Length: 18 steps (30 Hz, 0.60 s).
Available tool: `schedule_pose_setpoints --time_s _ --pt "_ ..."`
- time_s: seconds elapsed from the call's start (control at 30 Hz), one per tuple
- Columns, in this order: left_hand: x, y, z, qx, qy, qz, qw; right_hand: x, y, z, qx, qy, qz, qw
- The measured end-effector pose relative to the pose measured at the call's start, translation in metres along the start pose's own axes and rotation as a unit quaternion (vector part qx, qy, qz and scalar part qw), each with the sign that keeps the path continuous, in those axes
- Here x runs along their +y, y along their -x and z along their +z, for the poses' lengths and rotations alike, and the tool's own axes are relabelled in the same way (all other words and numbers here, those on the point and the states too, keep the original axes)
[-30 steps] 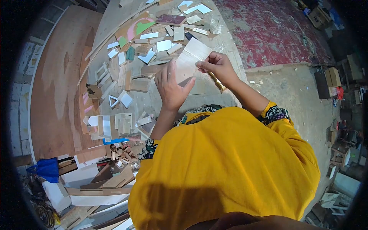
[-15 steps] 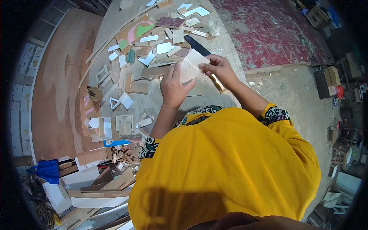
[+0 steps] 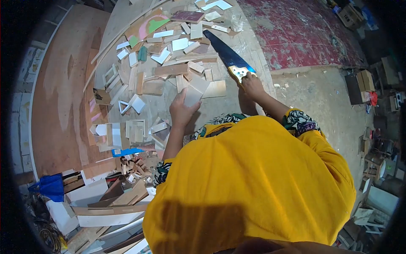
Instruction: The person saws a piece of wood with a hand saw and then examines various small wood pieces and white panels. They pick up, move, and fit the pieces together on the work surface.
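In my left hand (image 3: 182, 109) is a pale flat wood piece (image 3: 196, 89), pinched at its lower left corner between thumb and fingers. My right hand (image 3: 252, 86) is closed round the handle of a hand saw (image 3: 226, 51). The dark blade points away to the upper left, over the table's right part. A thin light board (image 3: 215, 89) lies on the table between the two hands. Just beyond the left hand are small wood blocks (image 3: 195, 67) and a longer brown strip (image 3: 171, 70).
Wood offcuts cover much of the worktable (image 3: 249, 38). Small box-like pieces (image 3: 135, 131) stand at its near left. A large plywood sheet (image 3: 63, 93) lies further left, and boards are heaped below (image 3: 110, 211) at the lower left. A clear plastic cup (image 3: 237, 23) stands near the right edge.
My right hand has let go of the pale wood piece, moved down and right, and taken the saw's handle. My left hand, still holding the piece, has lowered slightly towards me.
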State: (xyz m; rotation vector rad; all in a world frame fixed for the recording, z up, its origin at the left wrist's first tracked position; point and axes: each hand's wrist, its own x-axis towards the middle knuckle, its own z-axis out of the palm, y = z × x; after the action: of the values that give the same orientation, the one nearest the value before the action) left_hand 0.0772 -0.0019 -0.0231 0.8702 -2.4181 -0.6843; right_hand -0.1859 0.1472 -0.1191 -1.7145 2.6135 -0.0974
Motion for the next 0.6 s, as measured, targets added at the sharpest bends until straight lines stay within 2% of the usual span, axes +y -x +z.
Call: schedule_pose_setpoints --time_s 0.1,0.13,0.2,0.3,0.33,0.4,0.43,0.5,0.53,0.6 --pt "-0.009 0.015 -0.002 -0.015 0.008 -0.022 1.0 -0.006 -0.003 -0.007 -0.034 0.026 -0.02 0.999" --pt "-0.01 0.018 -0.004 -0.022 0.005 -0.033 0.999 -0.003 -0.004 0.005 -0.031 0.025 -0.017 0.999" --pt "-0.014 0.02 -0.007 -0.04 0.014 -0.04 0.998 0.011 -0.007 0.03 0.01 0.003 -0.073 0.997" --pt "-0.021 0.032 -0.003 -0.06 0.026 -0.041 0.997 0.017 0.003 0.003 0.095 -0.173 -0.031 0.98" --pt "-0.024 0.034 -0.001 -0.056 0.028 -0.03 0.998 0.017 0.008 -0.008 0.097 -0.173 -0.028 0.98" --pt "-0.027 0.036 0.004 -0.065 0.012 -0.003 0.998 0.017 0.021 -0.03 0.177 -0.262 0.073 0.946" --pt "-0.025 0.038 0.006 -0.074 -0.002 0.019 0.997 0.012 0.032 -0.045 0.194 -0.406 0.123 0.885" --pt "-0.016 0.035 0.009 -0.129 0.004 0.01 0.992 0.009 0.054 -0.053 0.212 -0.645 0.198 0.707" --pt "-0.011 0.033 0.012 -0.173 0.006 -0.002 0.985 0.009 0.069 -0.052 0.217 -0.642 0.211 0.704" --pt "-0.016 0.032 0.031 -0.185 0.01 0.038 0.982 0.006 0.102 -0.054 0.304 -0.7 0.263 0.591"
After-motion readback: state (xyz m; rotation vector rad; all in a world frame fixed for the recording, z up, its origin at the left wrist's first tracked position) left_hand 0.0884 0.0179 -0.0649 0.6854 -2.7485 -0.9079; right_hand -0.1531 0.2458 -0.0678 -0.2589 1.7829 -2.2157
